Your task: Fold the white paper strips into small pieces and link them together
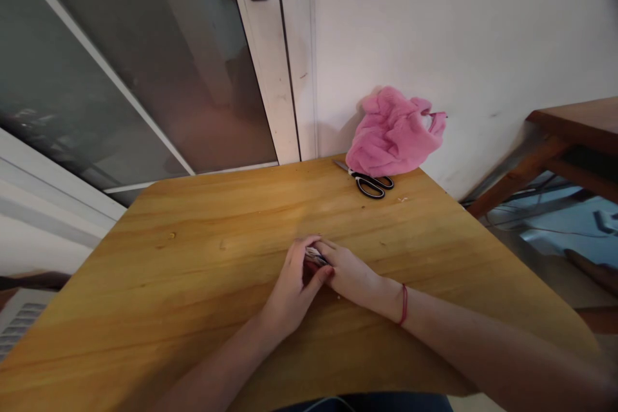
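Note:
Above the middle of the wooden table [232,225], my left hand [290,290] and my right hand [350,270] are cupped together. Between them is a small, pale, dark-marked bundle [316,256] that looks like a stack of cards; most of it is hidden by my fingers and palms. The left fingers curl over its far side, while the left thumb reaches across to the right hand. My right hand covers the bundle from the right, its fingertips meeting the left ones. A thin red band [404,304] circles my right wrist.
Black-handled scissors [371,185] lie at the table's far edge, partly under a pink plush cloth [393,135] against the wall. A glass-paned door [193,64] borders the far left. A brown wooden table [579,122] stands at right. Tiny crumbs [403,199] dot the tabletop.

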A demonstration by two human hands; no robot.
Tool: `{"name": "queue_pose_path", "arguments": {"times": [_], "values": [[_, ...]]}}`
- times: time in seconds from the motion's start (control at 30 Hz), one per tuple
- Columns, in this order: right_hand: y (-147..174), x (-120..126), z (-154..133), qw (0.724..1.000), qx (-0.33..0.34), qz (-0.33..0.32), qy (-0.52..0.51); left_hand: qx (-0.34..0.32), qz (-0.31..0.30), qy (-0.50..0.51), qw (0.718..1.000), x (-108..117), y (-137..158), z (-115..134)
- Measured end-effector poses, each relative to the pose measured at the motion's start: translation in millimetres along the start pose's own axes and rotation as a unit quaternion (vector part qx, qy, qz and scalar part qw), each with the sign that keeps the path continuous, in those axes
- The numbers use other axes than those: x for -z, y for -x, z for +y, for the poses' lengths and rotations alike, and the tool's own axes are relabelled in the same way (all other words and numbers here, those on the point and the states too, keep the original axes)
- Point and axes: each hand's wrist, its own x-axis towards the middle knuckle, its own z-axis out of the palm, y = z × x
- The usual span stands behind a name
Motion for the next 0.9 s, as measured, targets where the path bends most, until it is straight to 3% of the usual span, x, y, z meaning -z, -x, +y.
{"name": "queue_pose_path", "arguments": {"times": [0.17,0.33,0.73,0.9], "values": [[0,-3,4,0.999,0.039,0.001,-0.016,-0.016,-0.01,-0.013,1.0,4,-1,3],[1,-6,7,0.997,0.003,-0.054,0.049,-0.054,-0.033,-0.059,0.996,4,0,11],[3,-5,1,0.999,0.04,-0.003,0.017,0.026,0.0,0.013,1.0,3,1,6],[2,-4,1,0.998,0.059,0.012,0.001,-0.035,0.05,0.015,0.998,4,-1,5]]}}
